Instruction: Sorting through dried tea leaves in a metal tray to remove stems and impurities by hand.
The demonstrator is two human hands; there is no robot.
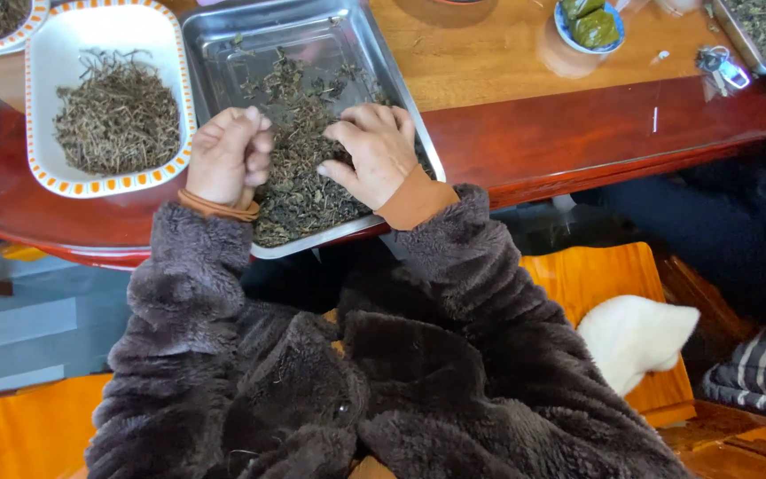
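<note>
A glossy reddish-brown wooden table [578, 133] with a lighter wood top fills the upper part of the view, and below its curved edge lie a grey tiled floor and an orange wooden seat. On the table, right at the near edge, sits a rectangular metal tray [223, 35] holding a heap of dark dried leaves [299, 177] spread across its near half. The left hand [228, 158] rests at the left side of the heap, fingers curled in narrowly with the thumb pressed against the fingertips; a pinch of leaf may be between them, but I cannot tell. The right hand [374, 151] lies palm down on the heap, fingers bent and close together, their tips pressed into the leaves. Both arms wear fuzzy dark brown sleeves with tan cuffs. Just left of the tray stands a white dish with an orange-patterned rim [42, 98], holding a pile of thin dried stems [117, 115]. Farther off to the right a small blue bowl [589, 27] holds green wrapped pieces, and a bunch of keys [722, 69] lies near it. A white cat [636, 341] sits on the orange seat at lower right
</note>
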